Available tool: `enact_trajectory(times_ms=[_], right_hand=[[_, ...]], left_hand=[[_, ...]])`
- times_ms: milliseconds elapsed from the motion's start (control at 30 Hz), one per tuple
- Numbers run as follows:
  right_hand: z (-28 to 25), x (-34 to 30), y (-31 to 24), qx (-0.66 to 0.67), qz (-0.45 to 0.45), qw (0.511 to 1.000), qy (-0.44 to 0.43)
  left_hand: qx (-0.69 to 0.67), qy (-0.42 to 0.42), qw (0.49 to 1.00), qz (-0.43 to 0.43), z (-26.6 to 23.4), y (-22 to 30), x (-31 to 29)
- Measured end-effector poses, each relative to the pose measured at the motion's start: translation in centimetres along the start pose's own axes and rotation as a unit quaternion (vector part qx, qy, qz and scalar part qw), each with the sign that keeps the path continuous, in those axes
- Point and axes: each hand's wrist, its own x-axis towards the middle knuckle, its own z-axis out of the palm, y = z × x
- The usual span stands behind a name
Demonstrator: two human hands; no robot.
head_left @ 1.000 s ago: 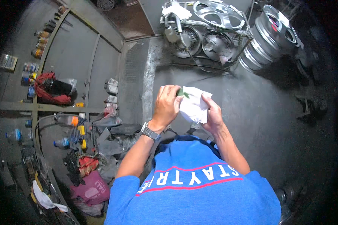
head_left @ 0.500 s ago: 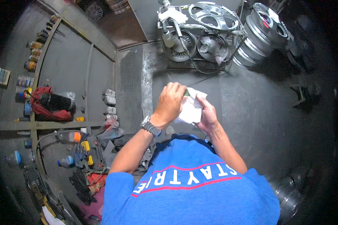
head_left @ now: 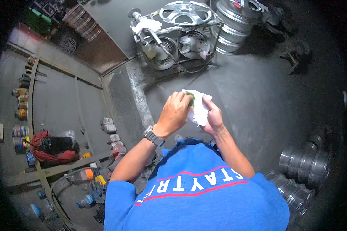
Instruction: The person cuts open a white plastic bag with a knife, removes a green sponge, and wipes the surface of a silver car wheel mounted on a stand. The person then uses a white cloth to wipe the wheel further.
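Note:
In front of my chest, both hands meet at a crumpled white cloth or paper sheet. My right hand grips its right edge, thumb on top and the fingers partly hidden behind. A small green piece, its kind unclear, shows against the white sheet. My left hand, with a dark watch on the wrist, is closed on that green piece, the fingers bent over the sheet's left side.
Ahead stands a metal stand carrying wheels, a silver wheel cover and a spray gun. Stacked rims rise beside it; more rims lie at the lower right. A shelf frame with cans and bottles runs along the left.
My view has turned, so the stand and stacked rims sit further left and more rims show at lower right. Both hands stay on the white sheet; more of the green piece shows.

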Motion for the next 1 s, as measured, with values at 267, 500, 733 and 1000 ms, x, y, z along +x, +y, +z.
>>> enact_trajectory(times_ms=[267,500,733,1000], right_hand=[[-1.1,-1.5,0.4,0.049,-0.040,0.998,-0.013],[-0.5,-2.8,0.7,0.048,-0.034,0.998,-0.011],[0.3,-2.8,1.3,0.009,-0.043,0.999,0.028],[0.0,-3.1,0.7,-0.014,-0.061,0.997,0.040]], left_hand=[[-0.011,0.027,1.000,0.005,1.0,1.6,-1.0],[-0.025,0.034,0.999,-0.001,0.9,0.5,-1.1],[-0.002,0.026,1.000,0.006,0.5,-0.3,-0.5],[-0.016,0.020,1.000,0.014,0.6,0.1,0.5]])
